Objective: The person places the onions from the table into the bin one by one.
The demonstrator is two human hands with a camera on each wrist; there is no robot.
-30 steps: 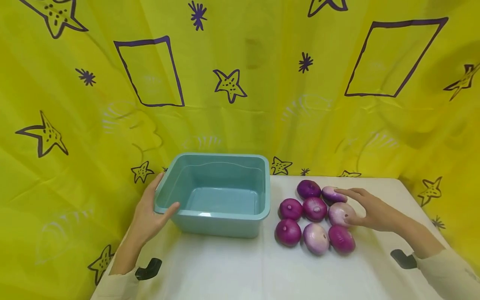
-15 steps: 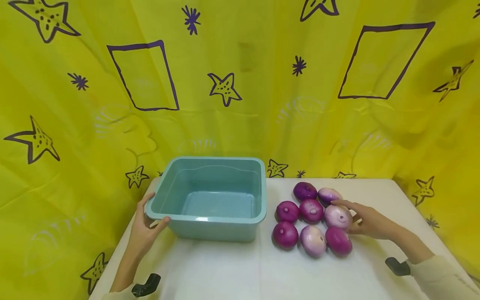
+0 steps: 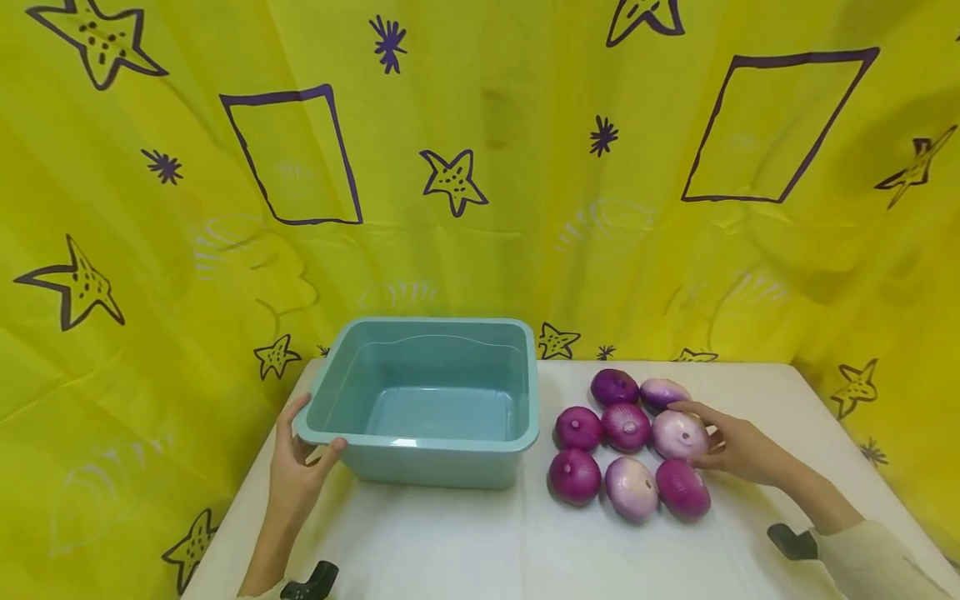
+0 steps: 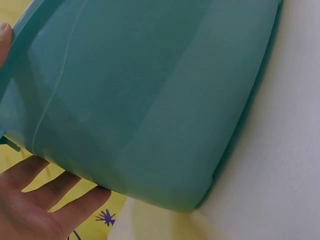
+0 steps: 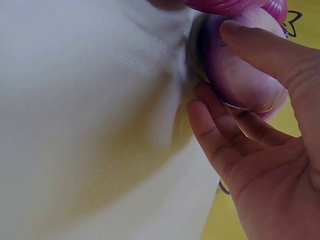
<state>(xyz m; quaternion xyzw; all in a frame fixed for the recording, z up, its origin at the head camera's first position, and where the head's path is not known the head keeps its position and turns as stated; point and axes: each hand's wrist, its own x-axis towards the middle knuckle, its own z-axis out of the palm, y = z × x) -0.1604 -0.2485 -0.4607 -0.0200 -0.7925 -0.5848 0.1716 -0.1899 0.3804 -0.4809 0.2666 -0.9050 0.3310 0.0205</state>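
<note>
A teal plastic tub (image 3: 442, 467) stands on the white table, nothing inside it. My left hand (image 3: 296, 479) grips its near left corner, thumb at the front rim and fingers along the left side. In the left wrist view, the fingertips (image 4: 97, 195) touch the tub's outer wall (image 4: 145, 100). To the right of the tub sits a group of several purple onions. My right hand (image 3: 738, 450) holds a pale purple-white onion (image 3: 678, 435) at the group's right side. The right wrist view shows the thumb across this onion (image 5: 240, 75) and the fingers curled under its side.
Close around the held onion lie a magenta onion (image 3: 683, 490) in front, a white-purple onion (image 3: 664, 393) behind and another onion (image 3: 626, 427) to its left. A yellow curtain (image 3: 480, 267) with purple drawings hangs behind the white table (image 3: 465, 550).
My right hand has come down from above the onions and taken hold of the pale one from the right. My left hand has stayed at the tub's corner, its fingers shifting slightly nearer.
</note>
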